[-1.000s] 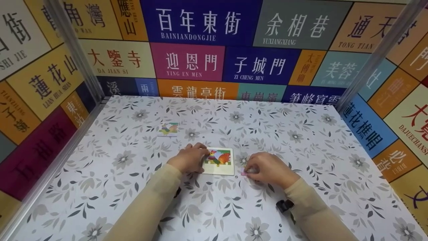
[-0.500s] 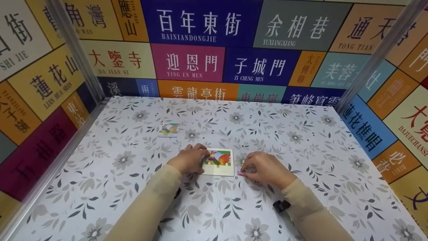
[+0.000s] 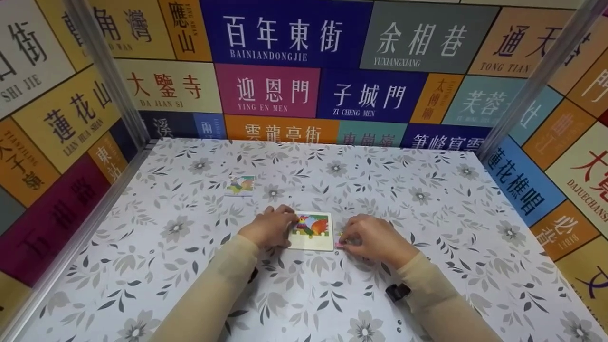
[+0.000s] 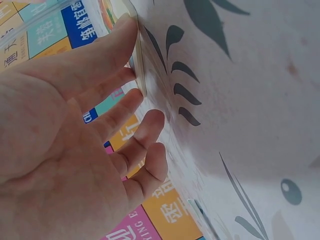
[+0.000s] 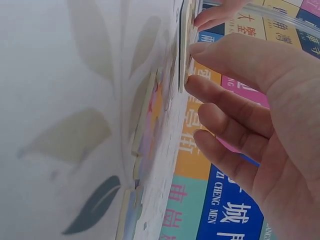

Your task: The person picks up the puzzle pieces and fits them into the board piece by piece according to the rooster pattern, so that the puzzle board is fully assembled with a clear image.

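A cream jigsaw puzzle board (image 3: 313,244) lies in mid-table in the head view. A colourful rooster picture fills its upper part; the lower part is pale. My left hand (image 3: 270,227) holds its left edge, thumb near the front and fingers farther back. At the right of the board, my right hand (image 3: 377,240) pinches a small pink puzzle piece (image 3: 338,245), mostly hidden by the fingertips. In the right wrist view, the thumb and index tips are close to the board's edge (image 5: 183,55). Loose puzzle pieces (image 5: 149,117) lie on the table below that hand.
A small square with a colourful picture (image 3: 240,185) lies farther back on the left. White cloth with grey flowers and leaves covers the table (image 3: 304,294). Walls (image 3: 289,88) printed with Chinese signs stand behind and at both sides, with clear corner posts (image 3: 111,80).
My right hand has shifted slightly left, bringing the pink piece closer to the board's right edge. The left hand and the board have stayed nearly still.
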A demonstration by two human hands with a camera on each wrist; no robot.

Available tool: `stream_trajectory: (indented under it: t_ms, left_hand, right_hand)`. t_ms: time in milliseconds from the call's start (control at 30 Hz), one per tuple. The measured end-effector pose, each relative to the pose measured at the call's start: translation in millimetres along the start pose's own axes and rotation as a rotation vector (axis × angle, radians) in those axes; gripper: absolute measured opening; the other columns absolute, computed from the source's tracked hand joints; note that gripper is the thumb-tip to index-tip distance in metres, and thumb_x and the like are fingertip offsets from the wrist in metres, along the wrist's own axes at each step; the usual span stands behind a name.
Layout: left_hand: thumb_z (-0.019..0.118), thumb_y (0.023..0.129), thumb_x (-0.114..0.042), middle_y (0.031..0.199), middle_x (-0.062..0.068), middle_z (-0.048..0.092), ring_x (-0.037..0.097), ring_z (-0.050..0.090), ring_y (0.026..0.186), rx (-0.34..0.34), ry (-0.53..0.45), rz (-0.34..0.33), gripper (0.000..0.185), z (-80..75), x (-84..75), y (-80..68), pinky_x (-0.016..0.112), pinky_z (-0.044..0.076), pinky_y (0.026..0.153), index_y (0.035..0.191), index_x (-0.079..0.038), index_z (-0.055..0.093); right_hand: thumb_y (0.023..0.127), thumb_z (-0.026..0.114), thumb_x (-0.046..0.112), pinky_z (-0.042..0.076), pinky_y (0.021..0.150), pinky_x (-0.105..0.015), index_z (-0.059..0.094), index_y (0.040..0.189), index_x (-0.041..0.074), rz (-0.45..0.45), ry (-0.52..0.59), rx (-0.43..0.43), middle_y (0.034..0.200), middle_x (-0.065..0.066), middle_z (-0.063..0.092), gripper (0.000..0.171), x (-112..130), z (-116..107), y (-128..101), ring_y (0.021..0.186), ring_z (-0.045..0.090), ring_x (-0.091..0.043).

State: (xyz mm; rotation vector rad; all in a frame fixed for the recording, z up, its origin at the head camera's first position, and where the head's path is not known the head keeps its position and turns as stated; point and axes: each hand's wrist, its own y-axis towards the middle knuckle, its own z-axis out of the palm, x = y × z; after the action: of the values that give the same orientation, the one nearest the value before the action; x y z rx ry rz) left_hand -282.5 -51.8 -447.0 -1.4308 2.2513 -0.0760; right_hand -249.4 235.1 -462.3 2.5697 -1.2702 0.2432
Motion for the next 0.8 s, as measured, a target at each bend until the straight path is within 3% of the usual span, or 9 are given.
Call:
stream_trajectory:
  t_ms: [567,800]
  left_hand:
    - [0.084,0.086,-0.017,0.159,0.004,0.044,0.034,0.040,0.142,-0.020,-0.027,-0.005,0.062,-1.9,-1.8,-0.4,0.058,0.035,0.116,0.143,-0.019,0.061]
    - [0.084,0.087,-0.018,0.157,0.006,0.044,0.037,0.042,0.139,-0.021,0.004,0.028,0.059,-1.7,-0.1,-2.3,0.059,0.037,0.114,0.141,-0.017,0.061]
  right_hand:
    - [0.087,0.083,0.029,0.057,0.085,-0.035,0.083,0.095,0.025,-0.063,0.006,-0.016,0.098,0.009,0.073,0.009,14,1,16,0.092,0.067,-0.011]
    - [0.086,0.084,0.026,0.057,0.085,-0.036,0.083,0.092,0.023,-0.134,0.013,-0.066,0.097,0.006,0.073,0.007,20,8,25,0.092,0.067,-0.014]
